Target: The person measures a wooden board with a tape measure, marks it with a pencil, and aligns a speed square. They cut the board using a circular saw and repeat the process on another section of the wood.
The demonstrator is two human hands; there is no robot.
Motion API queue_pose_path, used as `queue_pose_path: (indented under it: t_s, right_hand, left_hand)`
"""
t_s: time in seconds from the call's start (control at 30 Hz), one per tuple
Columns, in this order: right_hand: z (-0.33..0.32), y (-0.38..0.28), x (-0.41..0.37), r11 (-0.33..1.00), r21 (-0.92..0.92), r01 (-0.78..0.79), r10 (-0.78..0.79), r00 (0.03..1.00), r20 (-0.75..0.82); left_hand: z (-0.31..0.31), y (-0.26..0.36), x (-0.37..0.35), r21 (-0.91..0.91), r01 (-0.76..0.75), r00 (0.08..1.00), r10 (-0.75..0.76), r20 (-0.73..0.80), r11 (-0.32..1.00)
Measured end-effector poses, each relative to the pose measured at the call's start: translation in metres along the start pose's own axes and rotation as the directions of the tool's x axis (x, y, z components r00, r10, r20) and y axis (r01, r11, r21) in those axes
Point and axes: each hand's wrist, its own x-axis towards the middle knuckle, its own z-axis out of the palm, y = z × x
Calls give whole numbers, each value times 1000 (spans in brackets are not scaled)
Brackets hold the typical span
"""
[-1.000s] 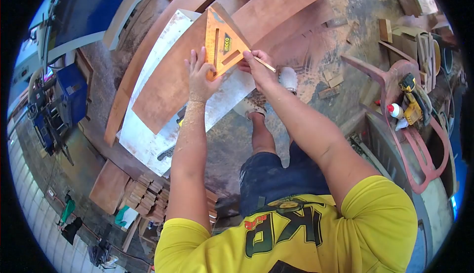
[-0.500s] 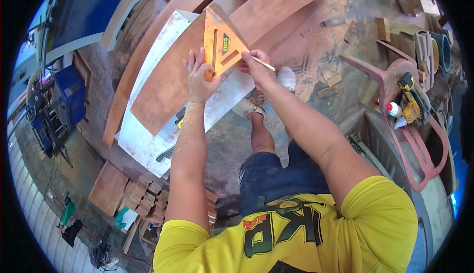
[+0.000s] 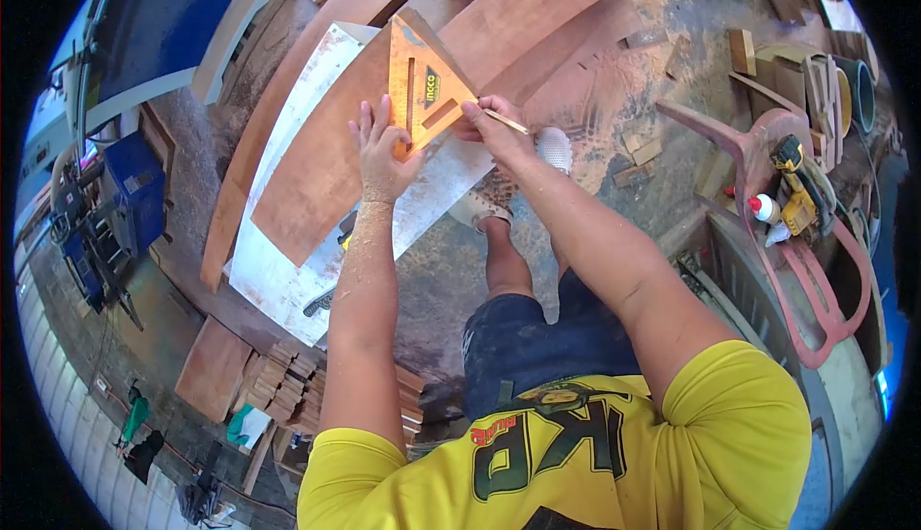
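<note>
An orange triangular speed square [image 3: 419,98] marked INGCO lies across a curved wooden board [image 3: 321,161]. My left hand [image 3: 382,156] grips the square's lower corner between thumb and forefinger, its other fingers stretched over the board. In my right hand [image 3: 501,135] is a pencil [image 3: 508,121], its blunt end pointing down to the right; the thumb is at the square's right corner. The pencil's tip is hidden by the hand. Beneath the board is a white, dust-marked panel [image 3: 273,281]. A yellow and black object, partly covered by my left forearm, lies at the board's lower edge.
More curved boards [image 3: 542,12] lie beyond the square. A pinkish plastic chair [image 3: 758,146] on the right carries a yellow tool [image 3: 798,206] and a white bottle with a red cap [image 3: 765,209]. Stacked wood pieces [image 3: 288,386] sit lower left. A blue machine [image 3: 134,185] stands at left.
The view has shifted slightly, so the square and both hands appear a little further left. The hands keep their hold on the square and pencil.
</note>
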Motion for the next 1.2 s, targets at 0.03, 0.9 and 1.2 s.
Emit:
queue_pose_path:
  t_s: [0.03, 0.9, 1.2]
  right_hand:
    - [-4, 0, 1, 998, -68, 1, 1, 999, 33]
    - [13, -64, 25, 364, -720, 591, -616, 733, 290]
    - [-5, -56, 10, 325, -789, 522, -516, 797, 315]
  left_hand:
    - [0, 0, 0, 12, 3, 1000, -3, 10, 1000]
    - [-1, -5, -5, 72, -25, 998, 22, 51, 997]
    - [0, -6, -6, 78, -31, 999, 28, 43, 996]
